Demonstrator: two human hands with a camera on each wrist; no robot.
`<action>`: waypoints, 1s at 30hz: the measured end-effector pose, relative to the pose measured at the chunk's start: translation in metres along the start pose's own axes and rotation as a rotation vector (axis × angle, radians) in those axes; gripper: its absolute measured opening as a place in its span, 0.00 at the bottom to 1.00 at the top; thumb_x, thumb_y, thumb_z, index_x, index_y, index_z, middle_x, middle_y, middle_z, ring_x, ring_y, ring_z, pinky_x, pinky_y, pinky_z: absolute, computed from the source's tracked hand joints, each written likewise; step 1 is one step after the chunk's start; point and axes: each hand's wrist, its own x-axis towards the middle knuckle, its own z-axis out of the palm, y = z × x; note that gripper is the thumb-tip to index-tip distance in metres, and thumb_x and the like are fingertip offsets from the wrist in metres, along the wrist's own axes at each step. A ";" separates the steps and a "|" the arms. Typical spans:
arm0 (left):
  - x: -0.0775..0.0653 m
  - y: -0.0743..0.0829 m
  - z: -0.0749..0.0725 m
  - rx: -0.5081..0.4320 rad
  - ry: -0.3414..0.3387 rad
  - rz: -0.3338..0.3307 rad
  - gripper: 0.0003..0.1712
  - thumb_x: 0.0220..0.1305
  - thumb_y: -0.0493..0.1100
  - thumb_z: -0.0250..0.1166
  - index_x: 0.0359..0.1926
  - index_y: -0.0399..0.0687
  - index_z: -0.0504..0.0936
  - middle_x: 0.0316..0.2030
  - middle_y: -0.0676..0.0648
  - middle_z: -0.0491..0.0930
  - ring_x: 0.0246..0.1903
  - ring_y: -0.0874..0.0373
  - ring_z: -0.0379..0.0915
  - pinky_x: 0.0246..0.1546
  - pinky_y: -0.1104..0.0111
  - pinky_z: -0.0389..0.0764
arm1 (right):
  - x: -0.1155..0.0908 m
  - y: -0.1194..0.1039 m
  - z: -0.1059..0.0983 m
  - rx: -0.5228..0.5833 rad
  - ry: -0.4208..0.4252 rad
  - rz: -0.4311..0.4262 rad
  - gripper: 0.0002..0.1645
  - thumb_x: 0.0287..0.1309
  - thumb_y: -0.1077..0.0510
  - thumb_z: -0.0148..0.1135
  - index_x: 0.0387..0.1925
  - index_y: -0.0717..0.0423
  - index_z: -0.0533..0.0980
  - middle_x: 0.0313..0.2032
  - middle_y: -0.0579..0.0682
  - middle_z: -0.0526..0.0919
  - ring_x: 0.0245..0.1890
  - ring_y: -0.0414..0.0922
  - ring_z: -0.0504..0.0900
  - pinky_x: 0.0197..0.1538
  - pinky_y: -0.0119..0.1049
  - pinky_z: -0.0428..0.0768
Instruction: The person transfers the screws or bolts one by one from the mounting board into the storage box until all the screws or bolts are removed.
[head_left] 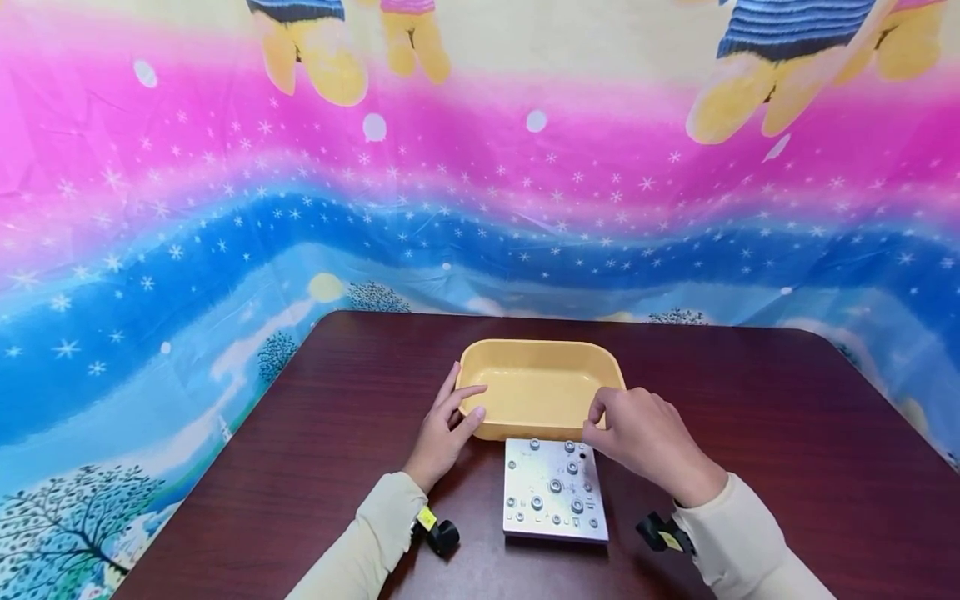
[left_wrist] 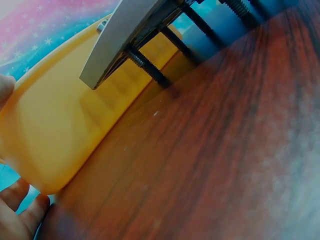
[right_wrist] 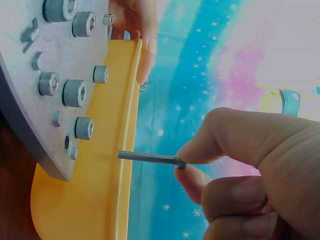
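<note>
My right hand (head_left: 648, 437) pinches a slim metal screw (right_wrist: 150, 157) by its head between thumb and forefinger. The screw's shank points towards the yellow tray in the right wrist view; the fingers hide the screw in the head view. My left hand (head_left: 442, 437) rests at the left end of the yellow tray (head_left: 540, 432), fingers spread and fairly straight over its rim. Just in front of the tray stands a metal plate (head_left: 536, 521) fitted with several socket-head screws of different sizes. A dark hole (right_wrist: 67, 142) shows near the plate's far right corner.
The dark wooden table (head_left: 315, 450) reaches back to a printed cloth backdrop (head_left: 480, 183). Threaded shanks (left_wrist: 145, 65) stick out beneath the plate, which sits raised above the table. Wrist cameras (head_left: 444, 539) are strapped at both cuffs.
</note>
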 end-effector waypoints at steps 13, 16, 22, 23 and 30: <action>-0.004 0.002 -0.001 -0.004 0.006 -0.003 0.20 0.66 0.51 0.62 0.58 0.61 0.79 0.75 0.59 0.45 0.72 0.57 0.46 0.63 0.55 0.65 | 0.005 -0.001 0.007 0.060 0.200 -0.072 0.03 0.48 0.59 0.64 0.24 0.51 0.77 0.10 0.39 0.66 0.11 0.37 0.64 0.16 0.33 0.63; -0.005 0.005 -0.001 -0.012 0.003 -0.001 0.19 0.67 0.48 0.62 0.59 0.57 0.78 0.75 0.56 0.45 0.72 0.55 0.46 0.63 0.53 0.65 | 0.008 0.002 0.012 0.089 0.226 -0.075 0.03 0.50 0.59 0.64 0.24 0.52 0.77 0.10 0.39 0.64 0.10 0.37 0.62 0.15 0.32 0.62; -0.013 0.038 -0.004 -0.022 -0.020 -0.025 0.21 0.68 0.41 0.61 0.60 0.41 0.77 0.75 0.47 0.45 0.72 0.47 0.45 0.63 0.50 0.63 | 0.025 0.015 0.026 0.189 0.210 -0.022 0.04 0.52 0.57 0.64 0.27 0.53 0.78 0.10 0.42 0.66 0.11 0.40 0.64 0.18 0.33 0.65; -0.014 0.041 -0.005 -0.024 -0.023 -0.021 0.21 0.68 0.41 0.61 0.60 0.40 0.76 0.75 0.46 0.45 0.72 0.46 0.45 0.63 0.50 0.64 | 0.028 0.018 0.029 0.206 0.205 -0.013 0.04 0.52 0.57 0.64 0.27 0.53 0.78 0.11 0.43 0.67 0.11 0.40 0.64 0.19 0.33 0.65; -0.014 0.044 -0.005 -0.038 -0.028 -0.013 0.21 0.68 0.41 0.60 0.60 0.38 0.76 0.75 0.48 0.45 0.72 0.45 0.46 0.63 0.48 0.62 | 0.047 0.031 0.045 0.269 0.160 0.013 0.03 0.51 0.56 0.64 0.26 0.51 0.79 0.12 0.44 0.69 0.13 0.41 0.65 0.20 0.34 0.66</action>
